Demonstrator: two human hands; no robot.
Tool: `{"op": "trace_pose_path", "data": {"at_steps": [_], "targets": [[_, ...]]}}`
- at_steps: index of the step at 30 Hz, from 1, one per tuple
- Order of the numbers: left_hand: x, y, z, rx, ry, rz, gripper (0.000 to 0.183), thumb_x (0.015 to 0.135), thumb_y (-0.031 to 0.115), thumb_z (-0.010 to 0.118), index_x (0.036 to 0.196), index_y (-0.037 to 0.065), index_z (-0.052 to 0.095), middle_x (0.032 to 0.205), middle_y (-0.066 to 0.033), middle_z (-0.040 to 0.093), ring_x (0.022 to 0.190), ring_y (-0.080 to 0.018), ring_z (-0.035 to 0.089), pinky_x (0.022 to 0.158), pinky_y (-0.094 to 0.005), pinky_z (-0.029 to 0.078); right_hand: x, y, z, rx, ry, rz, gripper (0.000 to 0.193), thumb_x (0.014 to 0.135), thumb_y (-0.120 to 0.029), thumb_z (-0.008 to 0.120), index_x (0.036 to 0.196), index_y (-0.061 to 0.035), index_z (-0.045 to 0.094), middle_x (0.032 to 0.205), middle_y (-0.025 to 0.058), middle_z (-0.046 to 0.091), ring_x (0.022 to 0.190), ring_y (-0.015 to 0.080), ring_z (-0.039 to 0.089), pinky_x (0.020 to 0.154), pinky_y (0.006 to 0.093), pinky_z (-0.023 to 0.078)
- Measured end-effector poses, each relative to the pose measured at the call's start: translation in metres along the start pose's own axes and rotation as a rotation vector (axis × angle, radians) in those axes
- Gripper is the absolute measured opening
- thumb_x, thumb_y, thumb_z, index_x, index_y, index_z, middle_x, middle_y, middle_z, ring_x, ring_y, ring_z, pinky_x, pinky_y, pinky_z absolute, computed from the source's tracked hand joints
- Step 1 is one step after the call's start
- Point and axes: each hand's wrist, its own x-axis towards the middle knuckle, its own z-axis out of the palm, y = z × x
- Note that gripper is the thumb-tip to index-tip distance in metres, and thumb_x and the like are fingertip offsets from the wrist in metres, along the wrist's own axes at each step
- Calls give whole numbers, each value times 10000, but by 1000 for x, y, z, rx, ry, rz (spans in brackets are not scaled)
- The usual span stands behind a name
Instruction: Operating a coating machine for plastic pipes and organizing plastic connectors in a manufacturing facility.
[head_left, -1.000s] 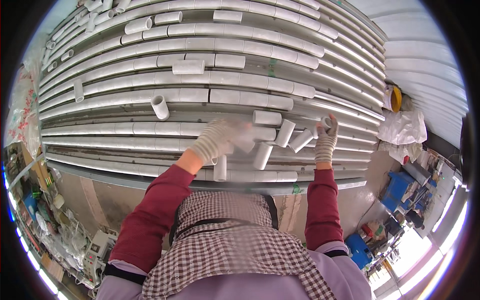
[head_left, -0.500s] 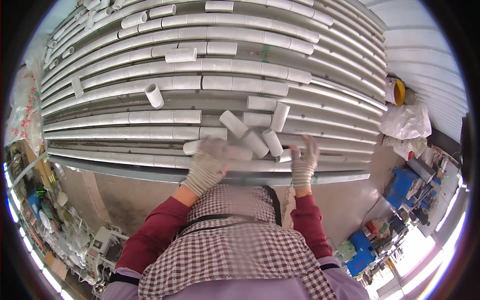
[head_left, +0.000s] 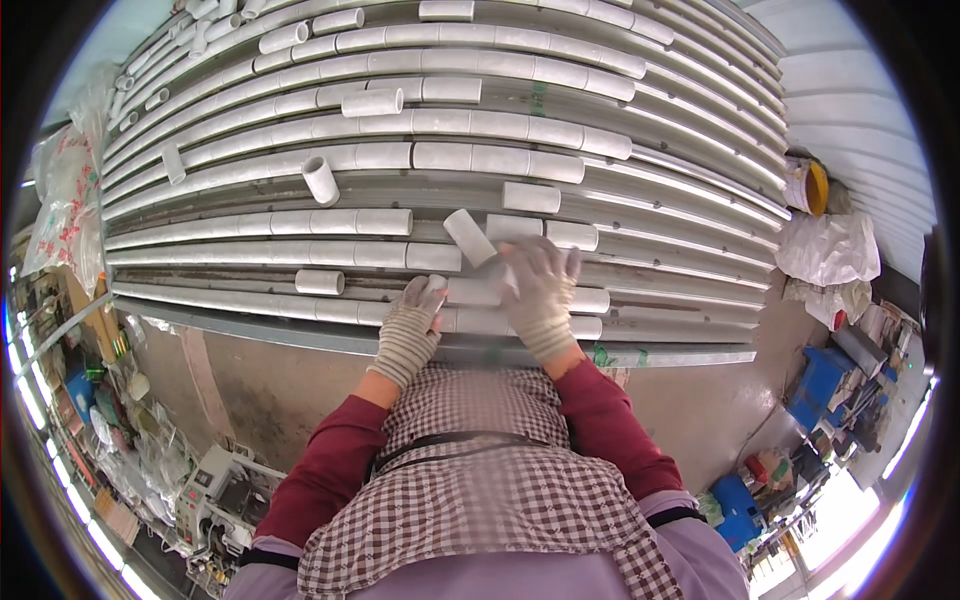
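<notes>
Short pale-grey tubes lie end to end in the long metal channels of a ribbed rack. Gloved in striped knit, my left hand (head_left: 408, 325) is near the front rows, fingers closed around the end of a tube (head_left: 437, 283). My right hand (head_left: 542, 295) reaches over the same rows, fingers bent down around a pale tube that its own fingers mostly cover. One loose tube (head_left: 469, 236) lies slanted across the channels just beyond my hands. Beside it another tube (head_left: 572, 235) rests in line in a channel. A separate tube (head_left: 320, 281) sits left of my left hand.
A tube (head_left: 320, 181) stands tilted farther back, and another tube (head_left: 373, 102) lies on top of a row. The rack's front edge (head_left: 680, 357) runs before my apron. White sacks (head_left: 828, 247) and a yellow-rimmed bucket (head_left: 812, 188) are at the right; machinery (head_left: 205, 490) is at lower left.
My right hand has moved left and slightly forward, over the tubes. Several slanted tubes at right now lie along the channels or are covered by my hand. One tube has shifted left.
</notes>
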Motion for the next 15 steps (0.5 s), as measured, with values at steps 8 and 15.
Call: {"op": "trace_pose_path", "data": {"at_steps": [8, 15], "targets": [[38, -24, -40, 159, 103, 424, 388, 631, 74, 661, 1014, 94, 600, 1150, -73, 570, 1135, -316, 493, 1020, -494, 357, 36, 35, 7, -80, -5, -286, 409, 785, -335, 621, 1167, -198, 576, 1218, 29, 567, 1246, 257, 424, 1079, 537, 209], [112, 24, -20, 280, -67, 314, 505, 680, 335, 736, 1118, 132, 587, 1070, -66, 561, 1080, -292, 502, 1018, -459, 341, 3, 113, 6, 279, -46, 121, 398, 742, -262, 680, 1120, -156, 617, 1291, 125, 485, 1150, 367, 451, 996, 457, 360]]}}
